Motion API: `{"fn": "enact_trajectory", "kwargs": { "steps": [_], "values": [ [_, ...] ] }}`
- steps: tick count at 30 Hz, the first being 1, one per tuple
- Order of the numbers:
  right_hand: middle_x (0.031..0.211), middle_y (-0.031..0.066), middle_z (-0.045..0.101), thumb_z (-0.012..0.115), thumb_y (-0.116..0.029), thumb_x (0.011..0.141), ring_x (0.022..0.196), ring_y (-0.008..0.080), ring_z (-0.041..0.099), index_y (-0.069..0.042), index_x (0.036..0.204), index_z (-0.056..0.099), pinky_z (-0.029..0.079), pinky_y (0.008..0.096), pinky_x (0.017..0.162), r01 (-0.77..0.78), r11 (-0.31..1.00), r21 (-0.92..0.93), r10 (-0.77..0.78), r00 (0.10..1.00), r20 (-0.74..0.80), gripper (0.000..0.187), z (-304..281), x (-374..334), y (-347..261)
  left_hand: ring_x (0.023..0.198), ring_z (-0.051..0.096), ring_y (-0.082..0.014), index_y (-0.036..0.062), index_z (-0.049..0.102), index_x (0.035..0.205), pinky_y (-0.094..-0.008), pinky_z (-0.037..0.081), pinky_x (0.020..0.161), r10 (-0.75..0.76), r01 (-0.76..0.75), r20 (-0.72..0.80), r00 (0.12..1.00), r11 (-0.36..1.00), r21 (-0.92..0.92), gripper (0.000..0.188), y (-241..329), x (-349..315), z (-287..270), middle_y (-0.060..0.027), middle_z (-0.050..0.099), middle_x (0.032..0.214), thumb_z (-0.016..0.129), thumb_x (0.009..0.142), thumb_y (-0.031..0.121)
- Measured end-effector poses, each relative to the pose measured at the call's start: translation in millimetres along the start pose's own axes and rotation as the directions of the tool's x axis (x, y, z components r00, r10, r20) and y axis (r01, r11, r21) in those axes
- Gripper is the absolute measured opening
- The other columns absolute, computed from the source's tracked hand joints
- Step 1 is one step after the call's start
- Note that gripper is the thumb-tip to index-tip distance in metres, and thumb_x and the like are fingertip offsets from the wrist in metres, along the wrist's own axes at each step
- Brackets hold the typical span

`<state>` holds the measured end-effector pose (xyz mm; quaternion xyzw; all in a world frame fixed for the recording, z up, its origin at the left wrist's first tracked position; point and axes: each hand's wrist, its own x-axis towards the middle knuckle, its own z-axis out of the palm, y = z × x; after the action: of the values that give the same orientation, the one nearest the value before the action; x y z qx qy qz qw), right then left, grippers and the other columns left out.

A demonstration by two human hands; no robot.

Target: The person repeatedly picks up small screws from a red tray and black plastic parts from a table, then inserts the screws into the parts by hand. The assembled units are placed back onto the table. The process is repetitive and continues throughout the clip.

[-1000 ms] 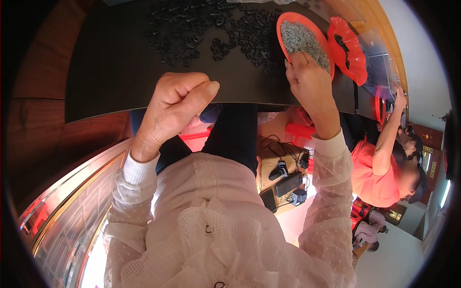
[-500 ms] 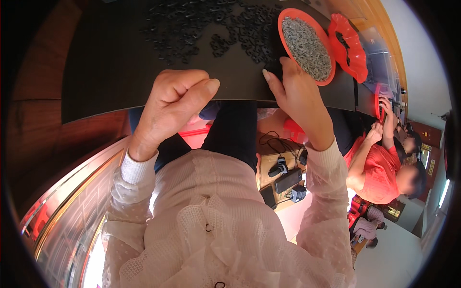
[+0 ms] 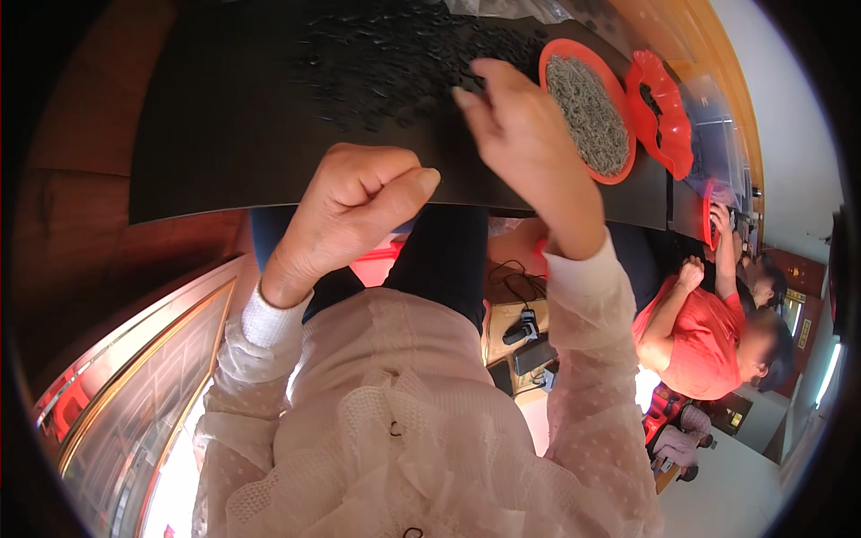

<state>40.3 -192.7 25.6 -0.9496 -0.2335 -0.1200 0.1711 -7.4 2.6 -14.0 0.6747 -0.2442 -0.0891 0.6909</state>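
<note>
My left hand [image 3: 359,202] is a closed fist above the near edge of the black table [image 3: 215,134], thumb lying along the top; whatever it may hold is hidden. Over the near right side of the scattered small black pieces [image 3: 386,63] reaches my right hand [image 3: 531,125], slightly blurred, thumb and forefinger apart with no piece visible between them. To the right of that hand stands a red-orange bowl [image 3: 574,47] full of small grey metal pieces [image 3: 587,117] that look like screws.
Beyond the bowl lies a red wavy-edged dish [image 3: 659,117] with dark contents. A clear plastic bag [image 3: 511,9] is at the far edge. Below the table, a wooden surface holds a phone [image 3: 534,356] and cables. A person in red [image 3: 695,341] sits at right, with a hand at another red container.
My right hand has moved from beside the bowl leftward and away from me, over the black pieces. The left fist stays closed. The view has shifted slightly.
</note>
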Motion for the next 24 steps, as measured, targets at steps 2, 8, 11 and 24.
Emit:
{"fn": "enact_trajectory", "kwargs": {
  "steps": [2, 8, 11, 24],
  "values": [
    [0.085, 0.0206, 0.060, 0.060, -0.014, 0.085, 0.081, 0.0399, 0.059, 0.000, 0.093, 0.055, 0.048, 0.0454, 0.070, -0.055, 0.998, -0.017, 0.056, 0.998, 0.017, 0.017, -15, -4, 18, 0.048, 0.047, -0.0096, -0.0002, 0.048, 0.061, -0.0258, 0.035, 0.045, 0.010, -0.010, 0.004, 1.000, 1.000, -0.025, 0.027, 0, 1, 2, -0.0034, 0.049, 0.055, 0.050, 0.087, 0.002],
    [0.088, 0.0136, 0.061, 0.060, -0.013, 0.083, 0.082, 0.0335, 0.061, -0.004, 0.096, 0.060, 0.050, 0.0419, 0.068, 0.066, 0.948, -0.311, -0.072, 0.997, -0.008, 0.016, -33, 19, 48, 0.045, 0.030, -0.0073, 0.0019, 0.036, 0.059, -0.0283, 0.026, 0.041, 0.047, -0.052, -0.068, 0.997, 0.996, -0.079, 0.036, -2, 0, 7, -0.0006, 0.035, 0.050, 0.058, 0.087, 0.006],
    [0.091, 0.0103, 0.060, 0.060, -0.008, 0.077, 0.085, 0.0292, 0.060, -0.005, 0.094, 0.061, 0.052, 0.0398, 0.068, 0.114, 0.854, -0.508, -0.084, 0.993, 0.082, 0.018, -26, 31, 56, 0.046, 0.029, -0.0081, 0.0018, 0.034, 0.060, -0.0292, 0.025, 0.041, 0.026, -0.032, -0.072, 0.997, 0.996, -0.087, 0.036, -1, 1, 7, -0.0015, 0.033, 0.050, 0.058, 0.087, 0.005],
    [0.096, 0.0130, 0.060, 0.054, -0.006, 0.082, 0.089, 0.0328, 0.061, -0.006, 0.104, 0.057, 0.050, 0.0436, 0.071, 0.139, 0.972, -0.192, -0.098, 0.973, 0.210, 0.023, 4, 55, 20, 0.043, 0.030, -0.0142, 0.0019, 0.035, 0.059, -0.0316, 0.027, 0.041, 0.101, -0.100, -0.079, 0.992, 0.995, 0.023, 0.036, 3, 4, 2, -0.0065, 0.032, 0.050, 0.059, 0.085, 0.005]
  ]
}}
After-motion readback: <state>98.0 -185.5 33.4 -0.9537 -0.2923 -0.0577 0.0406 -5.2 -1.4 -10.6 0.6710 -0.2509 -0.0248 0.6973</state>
